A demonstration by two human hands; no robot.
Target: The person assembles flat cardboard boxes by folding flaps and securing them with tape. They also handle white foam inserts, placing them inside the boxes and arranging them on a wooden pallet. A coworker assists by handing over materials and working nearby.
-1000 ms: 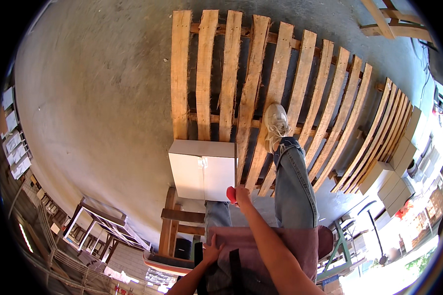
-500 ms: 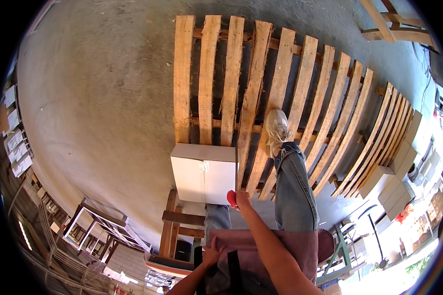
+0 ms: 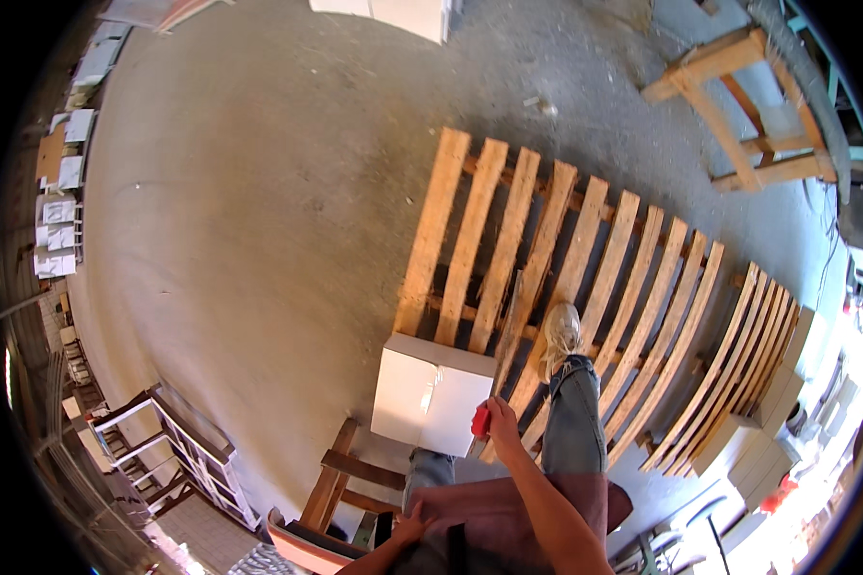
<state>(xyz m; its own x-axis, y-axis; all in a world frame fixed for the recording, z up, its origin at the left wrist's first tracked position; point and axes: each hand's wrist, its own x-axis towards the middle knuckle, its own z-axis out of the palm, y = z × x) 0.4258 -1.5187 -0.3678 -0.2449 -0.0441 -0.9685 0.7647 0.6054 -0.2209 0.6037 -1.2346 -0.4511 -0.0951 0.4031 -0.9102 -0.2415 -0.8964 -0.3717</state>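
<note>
My right hand (image 3: 497, 422) is closed round the red handle of a tool (image 3: 480, 420), held at the right edge of a white cardboard box. What lies beyond the handle is hard to make out. The box (image 3: 430, 398), a strip of tape down its top, covers the near left corner of a wooden slatted pallet (image 3: 566, 259) and hides my left lower leg. Down by my lap, my left hand (image 3: 410, 527) lies on a dark reddish apron (image 3: 470, 508), fingers stretched out and holding nothing. My right shoe (image 3: 562, 335) stands on the pallet slats.
A second slatted pallet (image 3: 729, 374) lies to the right, with white boxes (image 3: 738, 446) beyond it. A wooden frame (image 3: 758, 115) stands far right, and a metal-framed stand (image 3: 177, 455) near left. Another white box (image 3: 393, 11) shows at the far edge.
The view has shifted, so pallet, box and legs appear lower and more to the right, slightly turned. My right hand still grips the red handle beside the box; the left hand stays at my lap.
</note>
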